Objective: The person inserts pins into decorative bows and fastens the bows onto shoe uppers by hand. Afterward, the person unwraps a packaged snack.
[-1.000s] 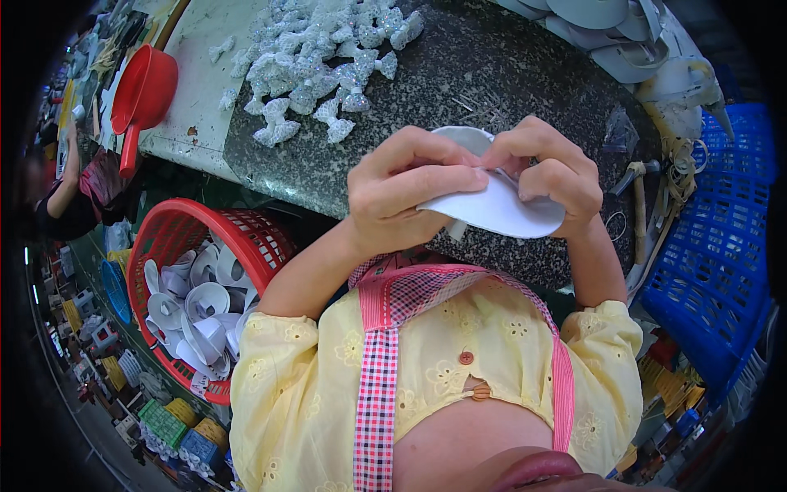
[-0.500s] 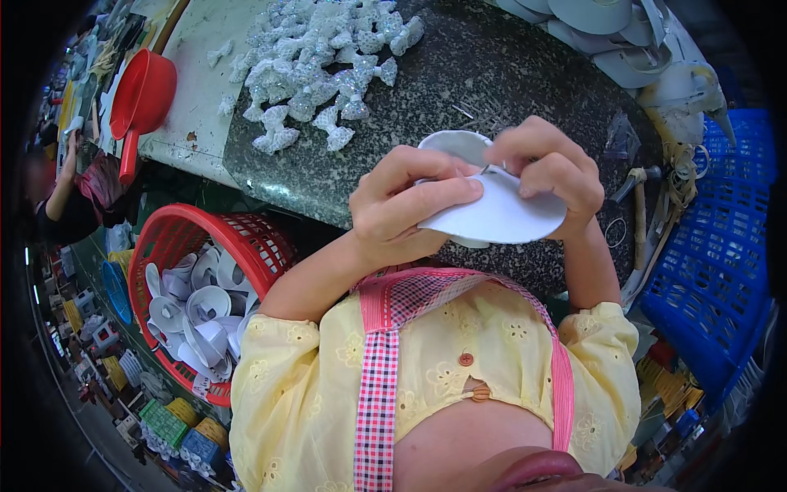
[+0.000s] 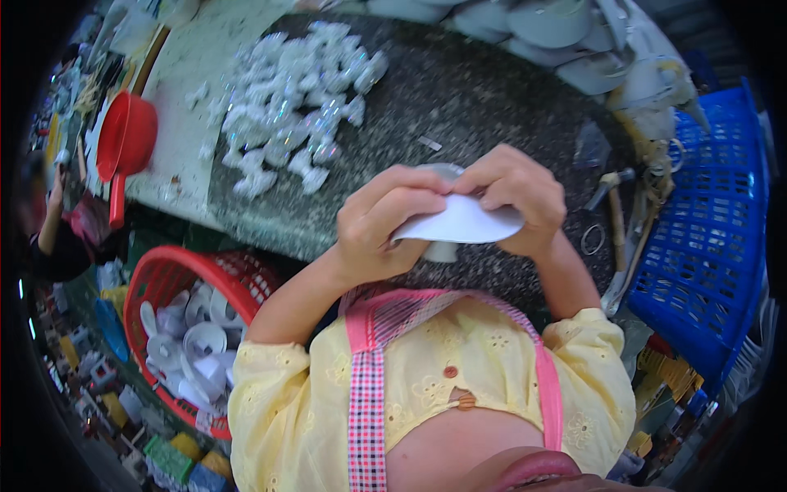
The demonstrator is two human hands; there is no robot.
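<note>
My left hand [image 3: 381, 217] and my right hand [image 3: 516, 201] pinch a white curved piece [image 3: 463, 223] from both sides, above the front edge of the dark speckled worktop [image 3: 393, 156]. Its smooth, broad surface slopes toward me, and a small white stub [image 3: 440, 251] shows beneath it. The fingertips of both hands nearly meet at the piece's far edge and hide what lies between them. Farther left on the worktop lies a heap of glittery white bows [image 3: 291, 107].
A red basket [image 3: 193, 261] with several white curved pieces stands at the left. A red dipper [image 3: 127, 135] lies beyond it. At the right are a hammer [image 3: 616, 213] and a blue basket [image 3: 697, 238]. White sheets [image 3: 557, 25] are stacked at the back. Another person [image 3: 61, 234] is at far left.
My right hand has come down and inward, its fingers now against the piece's far edge near my left fingers. The piece has tilted, showing the stub below. The whole view has shifted slightly.
</note>
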